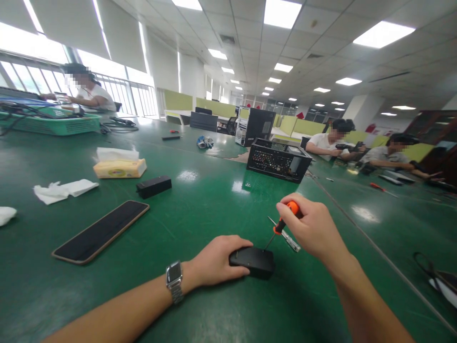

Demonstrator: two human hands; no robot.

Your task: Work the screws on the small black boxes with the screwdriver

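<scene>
A black oblong box-shaped case (pixel 260 262) lies on the green table. My left hand (pixel 223 259), with a watch (pixel 174 276) on its wrist, grips the case's left end between thumb and fingers. In my right hand (pixel 314 224) is an orange and black screwdriver (pixel 282 224), held tilted by its handle. Its tip meets the top of the case near the far right corner; whether a screw sits there is too small to tell. Just behind the screwdriver lies a clear-handled slim screwdriver (pixel 291 241), partly covered by the orange one.
A phone (pixel 102 231), a second black case (pixel 154 186), a tissue pack (pixel 120 168) and crumpled tissues (pixel 66 189) lie to the left. An open computer chassis (pixel 278 159) stands ahead. Another orange screwdriver (pixel 382 189) lies right. Other people sit around the tables.
</scene>
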